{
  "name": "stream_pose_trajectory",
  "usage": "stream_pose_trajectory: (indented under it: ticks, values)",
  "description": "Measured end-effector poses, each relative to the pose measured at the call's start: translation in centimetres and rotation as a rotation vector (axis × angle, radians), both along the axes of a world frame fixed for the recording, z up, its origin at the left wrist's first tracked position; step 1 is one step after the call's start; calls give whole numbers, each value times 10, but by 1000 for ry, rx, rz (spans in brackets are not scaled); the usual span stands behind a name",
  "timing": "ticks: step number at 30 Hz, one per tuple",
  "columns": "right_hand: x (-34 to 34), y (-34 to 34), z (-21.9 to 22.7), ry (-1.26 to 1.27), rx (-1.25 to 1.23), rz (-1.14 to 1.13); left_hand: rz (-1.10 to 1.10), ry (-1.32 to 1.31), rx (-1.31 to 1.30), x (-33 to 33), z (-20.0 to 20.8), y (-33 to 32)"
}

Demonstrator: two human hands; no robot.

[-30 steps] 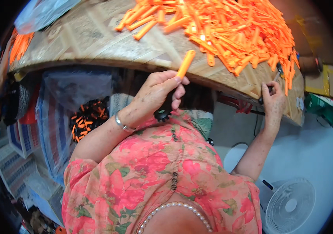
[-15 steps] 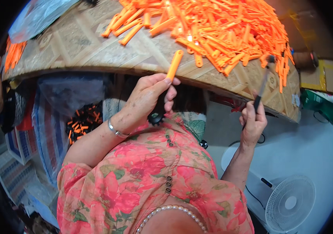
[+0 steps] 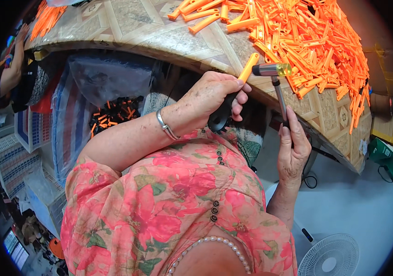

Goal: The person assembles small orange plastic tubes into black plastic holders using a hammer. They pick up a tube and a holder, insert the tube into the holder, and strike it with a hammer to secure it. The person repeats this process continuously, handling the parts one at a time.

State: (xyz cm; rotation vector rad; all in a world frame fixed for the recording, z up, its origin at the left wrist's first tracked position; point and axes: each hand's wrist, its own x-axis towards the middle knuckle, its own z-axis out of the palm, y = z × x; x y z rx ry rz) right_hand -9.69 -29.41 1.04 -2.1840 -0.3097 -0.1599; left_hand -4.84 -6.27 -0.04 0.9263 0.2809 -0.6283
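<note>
My left hand is closed around a slim orange plastic handle that points up and away over the table's front edge. A black part with a round end juts out below the same fingers; whether it is joined to the handle is hidden by the hand. In my right hand is a small mallet with a metal shaft and a head that is dark at one end and clear yellow at the other. The dark face is right beside the orange handle's upper end; whether they touch I cannot tell.
A big heap of orange handles covers the far right of the patterned table. Below the table, a striped bag stands by a pile of black and orange pieces. A white fan is at lower right. Another person's arm shows at far left.
The mallet has swung left and down, its head now beside the orange handle. My left hand still grips the handle. The whole view has shifted.
</note>
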Motion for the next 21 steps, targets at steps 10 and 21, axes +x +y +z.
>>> stream_pose_trajectory:
  ticks: [10,21]
  values:
    - [11,5,-8,-122,-181,46,-12,-26,-2,0,-7,3]
    - [16,8,-10,-191,-173,57,-7,-10,100,-7,-1,7]
